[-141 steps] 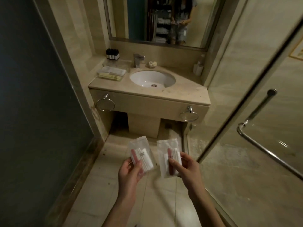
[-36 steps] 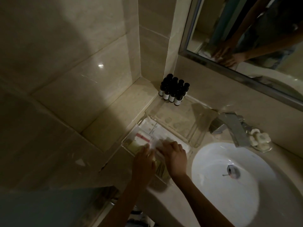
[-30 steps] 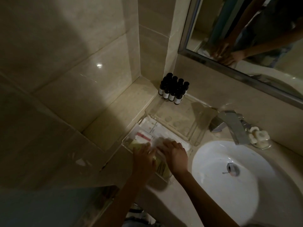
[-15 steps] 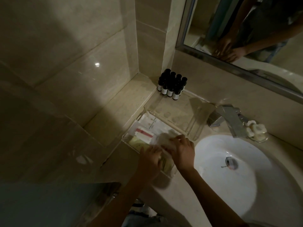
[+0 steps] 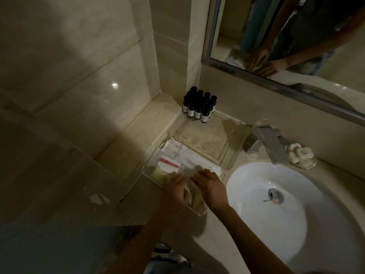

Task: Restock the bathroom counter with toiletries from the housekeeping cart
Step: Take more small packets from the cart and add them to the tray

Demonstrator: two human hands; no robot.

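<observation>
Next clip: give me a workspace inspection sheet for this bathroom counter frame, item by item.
Surface: beige stone counter, dimly lit, with a white sink set in it.
Job's things: clear packets lie in a clear tray, one showing a red item; dark bottles are clustered in the back corner.
Clutter: second clear tray behind the first; flower-shaped soap in a dish beside the faucet.
Hands: left hand and right hand are both on a clear packet over the tray; grip too blurred to tell.
Cables: nothing seen.
Surroundings: tiled wall at left; mirror above, reflecting the hands.
</observation>
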